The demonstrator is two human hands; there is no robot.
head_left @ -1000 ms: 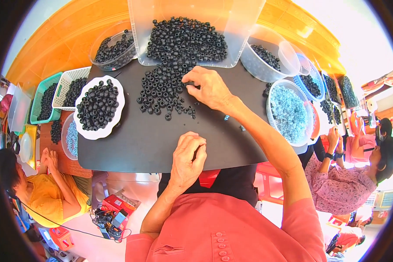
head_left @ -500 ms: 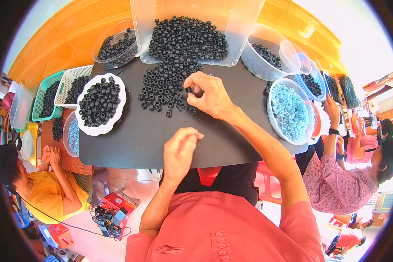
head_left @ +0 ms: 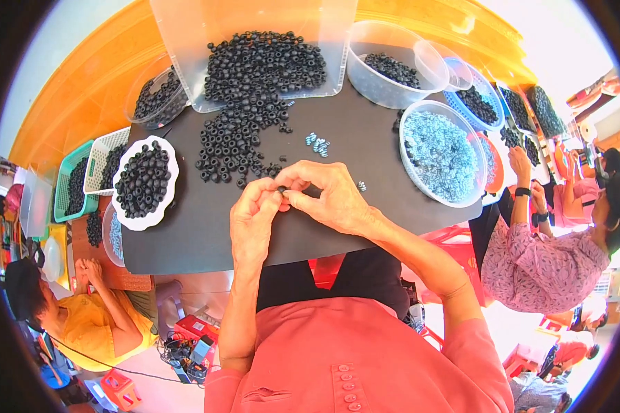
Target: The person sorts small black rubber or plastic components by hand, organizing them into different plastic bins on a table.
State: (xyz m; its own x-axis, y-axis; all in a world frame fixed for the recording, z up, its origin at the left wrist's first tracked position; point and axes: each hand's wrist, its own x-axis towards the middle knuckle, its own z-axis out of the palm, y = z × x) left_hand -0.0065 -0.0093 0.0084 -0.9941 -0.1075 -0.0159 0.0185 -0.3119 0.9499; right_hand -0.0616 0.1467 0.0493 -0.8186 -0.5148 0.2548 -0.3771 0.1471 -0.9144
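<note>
Above the dark table's near part, my left hand [head_left: 250,213] and my right hand [head_left: 331,197] meet with their fingertips pinched together. Between them shows a small black bead [head_left: 282,188], gripped by both; any other small piece in the fingers is too small to make out. Just beyond my hands, loose black beads [head_left: 231,141] spread over the table from a clear bin [head_left: 336,76] lying open toward me. A few small pale-blue pieces [head_left: 317,144] lie right of that pile. More of them fill a round clear tub [head_left: 477,168] at the right.
A white scalloped dish [head_left: 138,224] of finished-looking black beads stands left. Behind it are a green basket [head_left: 62,189] and a white basket [head_left: 96,158]. A deep clear tub [head_left: 393,93] stands back right. People in yellow [head_left: 103,323] and patterned pink [head_left: 541,272] sit either side.
My right hand has come back from the bead pile toward me, and my left hand has risen to meet it at the black bead. The view has shifted slightly, uncovering the pale-blue pieces.
</note>
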